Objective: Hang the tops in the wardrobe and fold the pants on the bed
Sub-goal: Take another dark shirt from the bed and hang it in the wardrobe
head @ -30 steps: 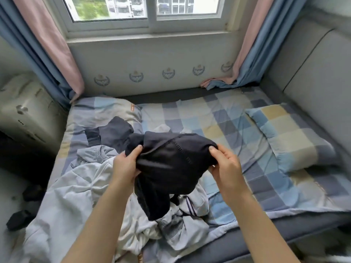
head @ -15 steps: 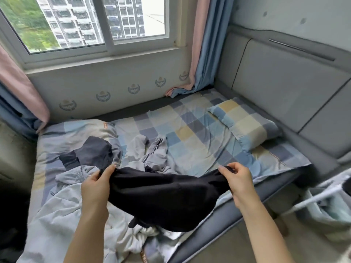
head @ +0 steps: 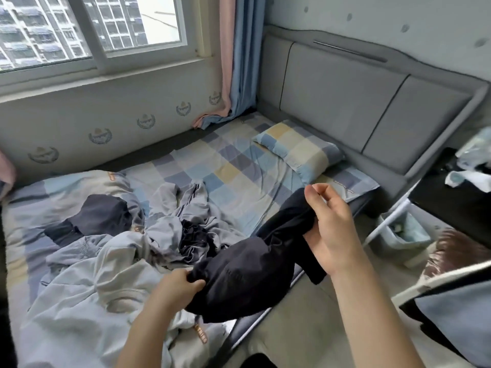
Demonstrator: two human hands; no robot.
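Dark garment (head: 252, 272) stretched above near right edge of bed (head: 239, 181): left hand (head: 175, 290) pinching one end, right hand (head: 329, 229) gripping other, upper fingers loose. Best spread flat before folding.

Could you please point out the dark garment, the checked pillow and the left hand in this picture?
dark garment (head: 247, 282): head view, on its bunched middle.
checked pillow (head: 300, 148): head view, on its top face.
left hand (head: 178, 288): head view, on the back of the hand.
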